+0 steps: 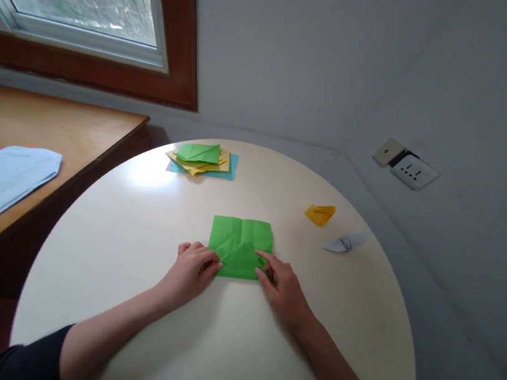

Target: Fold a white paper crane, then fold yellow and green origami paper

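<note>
A creased sheet of green origami paper lies on the round white table in front of me. Its lower part is folded up, with slanting creases meeting in a low peak near the middle. My left hand has its thumb and fingertips closed on the sheet's lower left edge. At the lower right edge, my right hand holds the paper, its thumb by the corner and its index finger on the folded layer. The right hand's other fingers curl underneath, partly hidden.
On the white table, a stack of coloured paper sits at the back left. A folded yellow paper piece and a folded pale grey one lie at the right. A wooden desk with printed sheets adjoins the left side.
</note>
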Tool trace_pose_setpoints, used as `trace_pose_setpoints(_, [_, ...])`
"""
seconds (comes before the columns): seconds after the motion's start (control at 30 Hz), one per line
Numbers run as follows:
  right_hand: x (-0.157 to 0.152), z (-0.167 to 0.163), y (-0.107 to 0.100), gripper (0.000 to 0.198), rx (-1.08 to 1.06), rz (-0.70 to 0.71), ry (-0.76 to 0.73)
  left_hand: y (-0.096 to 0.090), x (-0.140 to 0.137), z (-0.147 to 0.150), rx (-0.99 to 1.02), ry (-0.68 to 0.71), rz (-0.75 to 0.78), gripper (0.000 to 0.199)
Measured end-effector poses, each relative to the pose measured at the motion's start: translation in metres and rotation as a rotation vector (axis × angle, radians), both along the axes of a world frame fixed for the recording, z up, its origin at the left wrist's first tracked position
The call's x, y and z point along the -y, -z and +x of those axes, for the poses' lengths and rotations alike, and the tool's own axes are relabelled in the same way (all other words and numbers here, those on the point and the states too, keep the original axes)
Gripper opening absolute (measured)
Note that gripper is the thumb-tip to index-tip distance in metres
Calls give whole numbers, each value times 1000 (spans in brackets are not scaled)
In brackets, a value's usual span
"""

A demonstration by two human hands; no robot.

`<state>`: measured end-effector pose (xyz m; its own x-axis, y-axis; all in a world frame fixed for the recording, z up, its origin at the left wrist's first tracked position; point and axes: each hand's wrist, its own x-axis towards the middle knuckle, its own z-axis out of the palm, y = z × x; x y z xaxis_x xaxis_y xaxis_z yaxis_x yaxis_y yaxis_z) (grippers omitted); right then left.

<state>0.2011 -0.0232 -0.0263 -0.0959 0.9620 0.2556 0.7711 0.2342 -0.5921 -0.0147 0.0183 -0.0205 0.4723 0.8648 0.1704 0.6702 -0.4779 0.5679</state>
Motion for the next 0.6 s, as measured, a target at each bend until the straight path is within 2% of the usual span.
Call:
trace_pose_setpoints(0.27, [-1,-1,5,34,18,29,39,0,-1,6,-55,-53,-3,17])
trace_pose_setpoints(0.5, [-4,-1,8,24,89,64,-46,1,-3,7,-72,-53,21,11])
trace_pose_setpoints(0.6, [-4,-1,8,25,89,67,-38,3,-4,7,-66,-52,23,11])
